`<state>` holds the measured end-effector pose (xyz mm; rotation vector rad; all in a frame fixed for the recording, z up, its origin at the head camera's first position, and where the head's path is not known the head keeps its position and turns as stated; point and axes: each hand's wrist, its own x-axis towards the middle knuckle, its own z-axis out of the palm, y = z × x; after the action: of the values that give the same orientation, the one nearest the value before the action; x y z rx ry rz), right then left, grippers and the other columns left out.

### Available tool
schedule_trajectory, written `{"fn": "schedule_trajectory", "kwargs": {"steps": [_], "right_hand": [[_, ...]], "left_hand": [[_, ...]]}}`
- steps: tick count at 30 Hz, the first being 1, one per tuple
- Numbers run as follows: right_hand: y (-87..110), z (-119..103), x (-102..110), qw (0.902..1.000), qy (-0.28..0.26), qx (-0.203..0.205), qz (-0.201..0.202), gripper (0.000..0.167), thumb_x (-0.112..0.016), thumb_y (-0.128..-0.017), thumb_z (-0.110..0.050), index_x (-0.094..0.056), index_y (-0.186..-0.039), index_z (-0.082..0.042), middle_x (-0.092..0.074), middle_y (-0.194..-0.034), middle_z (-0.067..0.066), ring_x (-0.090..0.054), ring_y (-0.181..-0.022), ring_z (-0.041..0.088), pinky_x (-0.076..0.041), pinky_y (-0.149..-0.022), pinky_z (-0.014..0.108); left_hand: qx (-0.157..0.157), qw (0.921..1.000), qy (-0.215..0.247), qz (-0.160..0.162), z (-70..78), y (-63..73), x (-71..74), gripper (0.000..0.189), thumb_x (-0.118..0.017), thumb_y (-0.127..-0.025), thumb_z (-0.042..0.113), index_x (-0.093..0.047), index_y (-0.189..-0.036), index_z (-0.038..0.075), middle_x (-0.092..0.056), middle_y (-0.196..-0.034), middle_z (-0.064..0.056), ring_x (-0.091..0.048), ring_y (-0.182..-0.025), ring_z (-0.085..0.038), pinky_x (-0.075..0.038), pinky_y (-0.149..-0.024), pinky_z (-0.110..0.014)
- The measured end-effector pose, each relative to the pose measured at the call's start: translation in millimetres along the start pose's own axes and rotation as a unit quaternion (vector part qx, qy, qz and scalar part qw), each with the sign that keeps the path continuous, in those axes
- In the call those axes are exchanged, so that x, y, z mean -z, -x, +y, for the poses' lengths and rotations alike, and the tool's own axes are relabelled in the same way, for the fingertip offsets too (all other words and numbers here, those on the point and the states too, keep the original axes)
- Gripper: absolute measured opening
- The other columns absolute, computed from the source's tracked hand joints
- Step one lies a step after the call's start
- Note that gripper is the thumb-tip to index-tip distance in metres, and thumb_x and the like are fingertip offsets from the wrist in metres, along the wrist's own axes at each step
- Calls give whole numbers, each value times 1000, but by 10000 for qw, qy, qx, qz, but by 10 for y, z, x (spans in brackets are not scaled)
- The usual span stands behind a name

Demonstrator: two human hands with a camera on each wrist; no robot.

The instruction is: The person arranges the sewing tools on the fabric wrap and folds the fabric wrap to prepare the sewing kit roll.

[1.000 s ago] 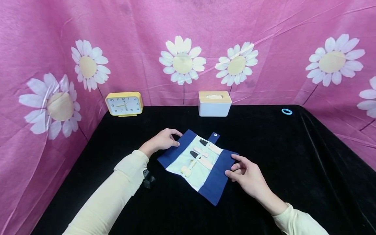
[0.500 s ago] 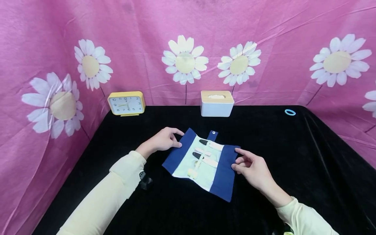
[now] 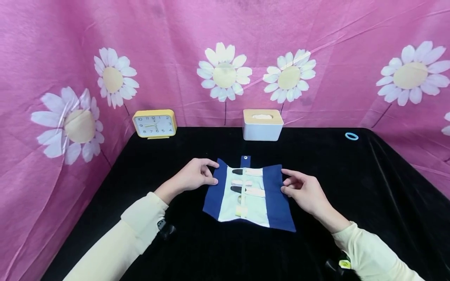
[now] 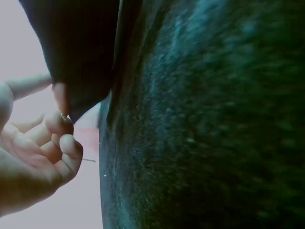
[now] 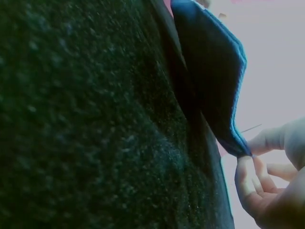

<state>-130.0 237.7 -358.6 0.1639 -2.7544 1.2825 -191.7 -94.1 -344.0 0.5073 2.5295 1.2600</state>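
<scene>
A navy cloth roll-up pouch (image 3: 277, 199) lies unfolded in the head view, its pale lining facing up. Several small tools sit along a white strap on the lining, among them a black-and-pink one (image 3: 251, 191) and a yellowish block (image 3: 241, 211). At the far side a snap tab (image 3: 245, 161) sticks out. My left hand (image 3: 192, 175) pinches the left flap near its far corner. The right hand (image 3: 305, 192) pinches the right flap's edge near its far corner. Both wrist views show the raised dark cloth (image 5: 209, 71) between thumb and finger.
Black velvety cloth (image 3: 218, 249) covers the table. A yellow clock (image 3: 155, 123) stands at the back left, a white tissue box (image 3: 263, 127) with a wooden lid at the back middle. A light-blue ring (image 3: 351, 136) lies at the back right. Pink flowered fabric (image 3: 175, 47) hangs behind.
Both hands have turned the pouch anticlockwise, so its far edge now lies nearly level. My right hand has moved away and slightly right, while the left hand shifted slightly nearer. Both kept their grip.
</scene>
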Motion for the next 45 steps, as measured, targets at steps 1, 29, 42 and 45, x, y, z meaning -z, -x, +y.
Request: {"fn": "schedule_trajectory", "kwargs": {"steps": [1, 29, 42, 45], "right_hand": [[-13, 1, -6, 10000, -17, 18, -29, 50, -71, -85, 3, -60, -135, 4, -69, -94, 14, -61, -71, 3, -54, -63, 21], [-138, 131, -62, 9974, 272, -203, -634, 50, -73, -89, -5, -58, -134, 8, -71, -97, 13, -66, -80, 15, -54, -63, 22], [0, 118, 100, 9943, 451, 310, -910, 50, -80, -86, -17, -64, -129, 3, -72, -94, 4, -64, -80, 8, -52, -69, 20], [34, 137, 142, 9881, 98, 702, -1365, 48, -80, -86, -18, -66, -126, 2, -70, -94, 4, -63, -79, 6, -53, -71, 21]], "left_hand": [[-20, 10000, -11, -12, -4, 28, -2, 47, -79, -85, 8, -64, -129, 1, -68, -75, -2, -56, -70, -12, -46, -70, -27], [269, 9968, -439, -604, -151, 249, -41, 39, -80, -83, 6, -68, -119, 3, -69, -72, 0, -59, -67, -12, -48, -69, -26], [-22, 9952, -728, -660, -97, 369, 39, 39, -78, -87, 14, -67, -122, 2, -67, -80, -1, -57, -67, -12, -48, -66, -27], [-325, 9939, -635, -843, -66, 407, 19, 38, -77, -88, 15, -67, -122, 1, -67, -81, 1, -57, -67, -11, -48, -66, -25]]}}
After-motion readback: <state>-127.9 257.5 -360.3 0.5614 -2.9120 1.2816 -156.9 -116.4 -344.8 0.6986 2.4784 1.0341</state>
